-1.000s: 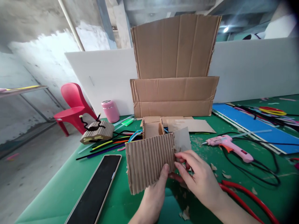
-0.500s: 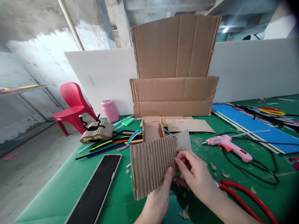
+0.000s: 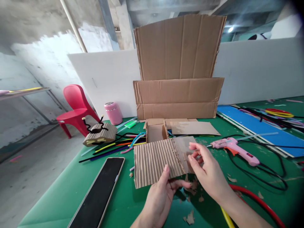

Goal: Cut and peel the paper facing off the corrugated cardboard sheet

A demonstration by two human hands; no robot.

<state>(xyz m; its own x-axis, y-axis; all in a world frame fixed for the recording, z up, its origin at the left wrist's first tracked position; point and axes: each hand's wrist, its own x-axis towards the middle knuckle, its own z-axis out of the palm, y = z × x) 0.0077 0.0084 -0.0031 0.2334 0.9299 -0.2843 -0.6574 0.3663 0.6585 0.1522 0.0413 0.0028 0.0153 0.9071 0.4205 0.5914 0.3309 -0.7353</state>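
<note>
Low in the centre of the frame, the left hand [image 3: 162, 198] is clamped on the bottom edge of a ribbed card [image 3: 153, 161], thumb on its face and fingers beneath, holding it tilted just above the green surface [image 3: 59, 196]. Just right of it, the right hand [image 3: 207, 174] pinches the smooth flap [image 3: 184, 148] at the card's right end between thumb and fingertips. Scraps [image 3: 189, 218] lie below the hands, and a red cable [image 3: 258, 201] curves past the right wrist. A phone [image 3: 98, 191] lies flat at lower left, screen dark. Right behind the card stands a small open box [image 3: 155, 132], with pipe cleaners [image 3: 114, 145] fanned out to its left and a pink glue gun [image 3: 234, 147] lying to its right. Farther left sits a card roll [image 3: 99, 134], a pink cup [image 3: 113, 113] behind it. A flat sheet [image 3: 193, 127] lies behind the small box. At the back a big box [image 3: 178, 63] stands upright against a white board [image 3: 106, 79]; a blue sheet [image 3: 256, 126] lies at right, and a red chair [image 3: 76, 107] stands on the floor at left
</note>
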